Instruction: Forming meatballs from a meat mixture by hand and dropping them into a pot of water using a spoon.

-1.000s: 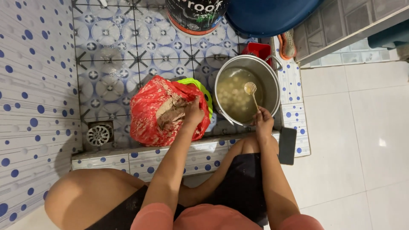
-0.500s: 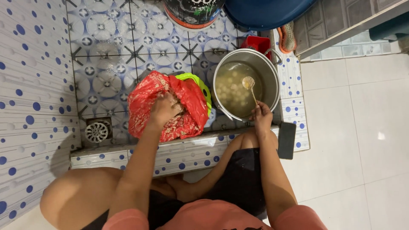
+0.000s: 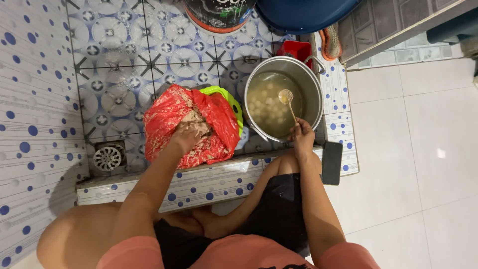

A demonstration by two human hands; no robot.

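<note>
Reaching into the red bag on the patterned tiles, the left hand digs its curled fingers into the brownish mince. The right hand pinches a spoon handle, its bowl over the steel pot of pale balls in broth, just right of the bag.

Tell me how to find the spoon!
Look at the big metal pot on the patterned floor tiles, beside the red bag. The spoon hangs over the cloudy broth, its handle held by the right hand. It is the only long thin thing there.
</note>
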